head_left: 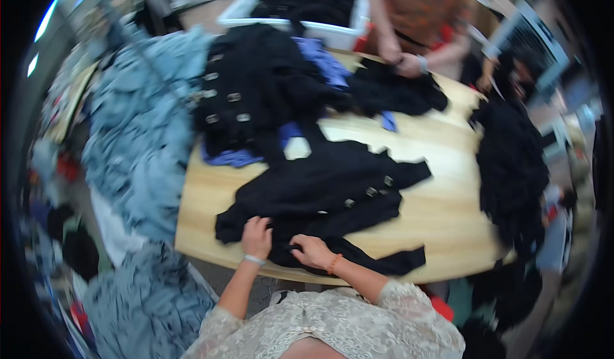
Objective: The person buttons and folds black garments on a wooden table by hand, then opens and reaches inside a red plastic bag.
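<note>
Jacket (pixel 300 183): black, spread on the worktop's (pixel 448 212) near side.
Left hand (pixel 257 236): fingers loosely bent over its left end; grip can't be made out.
Right hand (pixel 313 252): half-curled at the near edge; grip unclear.
Handling: probably soft, floppy, light; best pinched at edges.

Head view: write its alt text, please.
A person's left hand and right hand touch a black garment with shiny fastenings on a pale wooden table. Across it, a co-worker handles black cloth; grey-blue fabric is heaped at left.
</note>
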`<state>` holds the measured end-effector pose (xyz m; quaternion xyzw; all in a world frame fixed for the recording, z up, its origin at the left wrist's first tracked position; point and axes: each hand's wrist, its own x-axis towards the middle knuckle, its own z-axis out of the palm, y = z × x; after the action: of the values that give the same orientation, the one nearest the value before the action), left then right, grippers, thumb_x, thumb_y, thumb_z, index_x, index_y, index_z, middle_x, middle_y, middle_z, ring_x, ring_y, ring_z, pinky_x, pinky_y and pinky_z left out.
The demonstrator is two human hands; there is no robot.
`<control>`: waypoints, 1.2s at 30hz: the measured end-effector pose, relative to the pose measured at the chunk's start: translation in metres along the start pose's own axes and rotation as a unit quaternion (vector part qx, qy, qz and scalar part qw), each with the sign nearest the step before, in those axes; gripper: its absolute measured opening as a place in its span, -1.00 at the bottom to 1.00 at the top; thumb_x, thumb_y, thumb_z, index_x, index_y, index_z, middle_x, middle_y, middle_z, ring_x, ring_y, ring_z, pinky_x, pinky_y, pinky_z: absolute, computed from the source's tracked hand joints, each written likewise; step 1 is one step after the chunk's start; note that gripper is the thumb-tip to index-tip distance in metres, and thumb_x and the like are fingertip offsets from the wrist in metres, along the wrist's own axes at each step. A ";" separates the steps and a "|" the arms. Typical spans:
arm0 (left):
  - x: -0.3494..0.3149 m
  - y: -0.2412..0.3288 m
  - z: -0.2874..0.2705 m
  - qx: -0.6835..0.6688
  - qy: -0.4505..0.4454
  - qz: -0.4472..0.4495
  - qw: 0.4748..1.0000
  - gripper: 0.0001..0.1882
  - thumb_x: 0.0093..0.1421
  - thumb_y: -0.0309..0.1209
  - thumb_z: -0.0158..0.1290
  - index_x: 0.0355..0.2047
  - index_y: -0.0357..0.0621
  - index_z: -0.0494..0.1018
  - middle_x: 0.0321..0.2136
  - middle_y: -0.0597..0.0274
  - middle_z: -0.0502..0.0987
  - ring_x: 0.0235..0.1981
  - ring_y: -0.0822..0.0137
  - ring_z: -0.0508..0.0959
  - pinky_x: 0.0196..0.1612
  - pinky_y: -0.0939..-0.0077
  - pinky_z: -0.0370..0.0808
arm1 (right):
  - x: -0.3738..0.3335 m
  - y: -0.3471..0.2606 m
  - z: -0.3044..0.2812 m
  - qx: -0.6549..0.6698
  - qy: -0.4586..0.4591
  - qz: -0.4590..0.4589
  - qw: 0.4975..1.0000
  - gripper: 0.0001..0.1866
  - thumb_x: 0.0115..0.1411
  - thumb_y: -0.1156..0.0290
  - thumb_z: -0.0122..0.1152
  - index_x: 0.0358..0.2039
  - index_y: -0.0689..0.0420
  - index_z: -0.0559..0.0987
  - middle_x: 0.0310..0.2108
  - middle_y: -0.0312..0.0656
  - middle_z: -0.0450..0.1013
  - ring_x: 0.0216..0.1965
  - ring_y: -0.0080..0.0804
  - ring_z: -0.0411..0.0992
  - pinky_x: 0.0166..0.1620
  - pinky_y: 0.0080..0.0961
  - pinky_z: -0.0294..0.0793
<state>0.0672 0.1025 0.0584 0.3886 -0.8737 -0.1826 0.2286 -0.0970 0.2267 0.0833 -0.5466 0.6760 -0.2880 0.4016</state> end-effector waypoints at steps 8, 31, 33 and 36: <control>0.012 -0.009 0.018 -0.102 0.014 -0.066 0.992 -0.84 0.00 -0.47 0.18 -0.41 -0.13 0.42 -0.42 0.12 0.42 -0.36 0.07 0.50 -0.30 0.26 0.46 | 0.002 -0.024 0.003 -0.066 -0.001 -0.063 0.996 -0.80 0.07 0.39 0.16 -0.27 0.14 0.52 -0.30 -0.03 0.45 -0.30 0.03 0.48 -0.21 -0.19 0.49; -0.007 0.028 -0.040 -0.400 -0.156 -0.076 0.900 -0.71 0.04 -0.43 0.18 -0.19 -0.20 0.56 -0.42 0.28 0.56 -0.31 0.34 0.54 -0.19 0.47 0.46 | 0.019 -0.027 -0.021 -0.114 0.041 -0.090 0.989 -0.57 -0.02 0.38 0.27 -0.10 0.21 0.49 -0.27 0.03 0.48 -0.26 0.01 0.50 -0.19 -0.23 0.50; -0.013 0.020 -0.025 -0.326 -0.102 -0.037 0.939 -0.75 0.03 -0.46 0.15 -0.24 -0.22 0.56 -0.42 0.20 0.56 -0.32 0.24 0.55 -0.20 0.40 0.47 | 0.022 -0.036 -0.022 -0.068 0.035 -0.100 0.992 -0.65 0.00 0.40 0.22 -0.18 0.26 0.54 -0.29 0.07 0.50 -0.25 0.01 0.51 -0.16 -0.27 0.50; -0.016 0.026 -0.020 -0.247 -0.046 -0.013 0.968 -0.80 0.00 -0.49 0.08 -0.33 -0.23 0.57 -0.42 0.05 0.55 -0.31 0.06 0.55 -0.20 0.27 0.48 | 0.022 -0.028 -0.019 -0.054 0.030 -0.104 0.993 -0.67 0.00 0.43 0.21 -0.19 0.27 0.56 -0.32 0.08 0.50 -0.25 0.00 0.51 -0.15 -0.28 0.49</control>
<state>0.0720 0.1281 0.0837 0.3227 -0.8058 -0.4134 0.2751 -0.1006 0.1981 0.1110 -0.6260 0.6420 -0.3076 0.3184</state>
